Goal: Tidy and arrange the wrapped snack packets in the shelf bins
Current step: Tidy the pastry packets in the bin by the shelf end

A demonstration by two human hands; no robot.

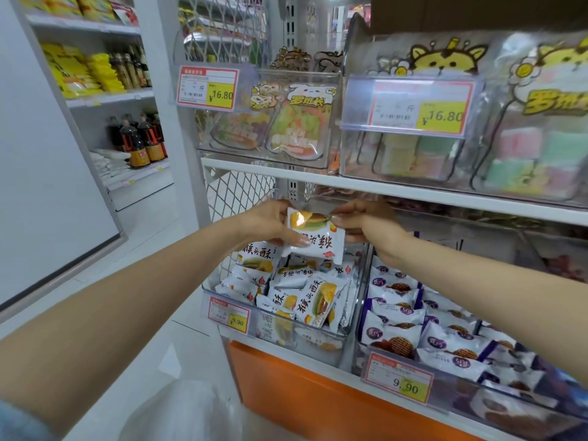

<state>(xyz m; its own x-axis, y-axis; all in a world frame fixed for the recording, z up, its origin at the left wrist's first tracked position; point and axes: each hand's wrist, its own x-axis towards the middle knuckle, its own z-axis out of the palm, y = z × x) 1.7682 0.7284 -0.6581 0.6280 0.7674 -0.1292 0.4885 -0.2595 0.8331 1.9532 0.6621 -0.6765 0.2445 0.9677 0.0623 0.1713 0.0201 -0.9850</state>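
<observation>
A white snack packet (318, 235) with a burger picture hangs upside down above the left clear bin (280, 332). My left hand (270, 222) pinches its left edge and my right hand (366, 227) pinches its right edge. Beneath it, several matching white packets (305, 294) lie jumbled in that bin. The neighbouring clear bin (451, 393) on the right holds several white and purple packets (401, 332) in rough rows.
A white shelf board (413, 192) runs just above my hands, carrying clear bins of bagged sweets (296, 128). Price tags (229, 316) hang on the bin fronts. An orange panel (318, 396) sits below. An aisle with bottles (140, 141) lies to the left.
</observation>
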